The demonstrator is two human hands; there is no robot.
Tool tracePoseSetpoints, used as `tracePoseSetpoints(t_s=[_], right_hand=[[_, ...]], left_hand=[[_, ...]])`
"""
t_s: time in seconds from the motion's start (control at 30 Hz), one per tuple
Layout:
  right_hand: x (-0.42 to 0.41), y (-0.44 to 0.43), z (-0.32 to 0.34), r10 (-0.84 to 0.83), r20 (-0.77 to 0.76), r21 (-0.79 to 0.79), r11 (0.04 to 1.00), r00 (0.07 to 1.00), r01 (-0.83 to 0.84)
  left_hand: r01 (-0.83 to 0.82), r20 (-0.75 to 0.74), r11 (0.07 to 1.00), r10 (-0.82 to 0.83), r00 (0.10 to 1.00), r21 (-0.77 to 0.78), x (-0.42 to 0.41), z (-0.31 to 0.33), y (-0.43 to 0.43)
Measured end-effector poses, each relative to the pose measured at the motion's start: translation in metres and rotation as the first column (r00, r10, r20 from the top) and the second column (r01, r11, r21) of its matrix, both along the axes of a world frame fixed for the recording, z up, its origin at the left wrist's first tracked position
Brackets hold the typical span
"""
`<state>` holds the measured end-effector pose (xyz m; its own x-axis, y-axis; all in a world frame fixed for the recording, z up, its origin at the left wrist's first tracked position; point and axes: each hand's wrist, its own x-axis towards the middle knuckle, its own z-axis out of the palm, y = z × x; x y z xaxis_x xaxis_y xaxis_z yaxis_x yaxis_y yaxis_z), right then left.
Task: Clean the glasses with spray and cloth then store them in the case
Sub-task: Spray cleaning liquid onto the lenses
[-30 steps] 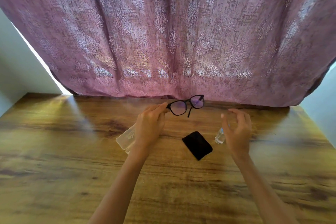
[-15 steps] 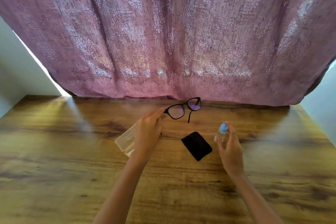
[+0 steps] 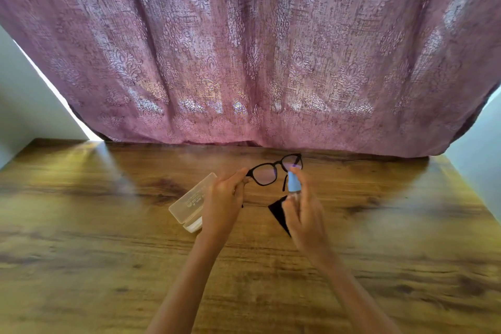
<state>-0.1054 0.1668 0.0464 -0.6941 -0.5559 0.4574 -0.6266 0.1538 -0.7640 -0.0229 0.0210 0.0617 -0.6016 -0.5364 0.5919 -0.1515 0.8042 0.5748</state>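
While the glasses [image 3: 265,175] are held up in the air, a small spray bottle [image 3: 293,180] is held close to them. A clear plastic case [image 3: 189,202] is laid on the brown wooden tabletop [image 3: 108,252], and every place here is told from that case.

The black glasses are found just to the right of the case and a little farther back, above the tabletop. They are pinched at their left end by the left hand [image 3: 222,203]. That grip is closed on the corner of the frame, with the fingers and thumb curled round it. One thin arm of the glasses is seen hanging down. The right side of the case is hidden behind this hand.

The spray bottle is found farther to the right of the case. It is held upright by the right hand [image 3: 303,214]. That grip is closed round the low part of the bottle, so only the blue top is plainly seen. The blue top is seen in front of the right lens. Whether the lens is touched by it cannot be told.

A black cloth [image 3: 279,213] is laid flat on the tabletop to the right of the case. Part of it is covered by the right hand.

Behind the case, a pink curtain [image 3: 244,49] with a leafy pattern is hung down to the back edge of the tabletop. A pale wall [image 3: 21,106] is seen far to the left of the case.
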Motion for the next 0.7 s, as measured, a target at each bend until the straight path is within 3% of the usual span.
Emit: tracePoseSetpoints(t_s=[0.2,0.33,0.47,0.7], right_hand=[[0.01,-0.02,0.023,0.07,-0.116,0.097,0.994,0.991,-0.059],[0.012,-0.023,0.026,0.059,-0.1,0.209,0.977,0.993,-0.037],[0.014,-0.025,0.033,0.015,-0.117,0.194,0.981,0.993,0.008],[0.021,-0.029,0.044,0.108,-0.112,0.216,0.973,0.988,-0.082]], left_hand=[[-0.001,0.043,0.999,-0.001,0.999,0.036,0.006,-0.004,0.001],[0.011,0.034,0.998,-0.013,0.999,0.06,0.009,-0.004,0.002],[-0.007,0.027,0.997,0.005,1.0,0.081,0.013,-0.004,0.001],[-0.007,0.002,0.994,0.007,1.0,0.107,0.021,-0.009,-0.003]])
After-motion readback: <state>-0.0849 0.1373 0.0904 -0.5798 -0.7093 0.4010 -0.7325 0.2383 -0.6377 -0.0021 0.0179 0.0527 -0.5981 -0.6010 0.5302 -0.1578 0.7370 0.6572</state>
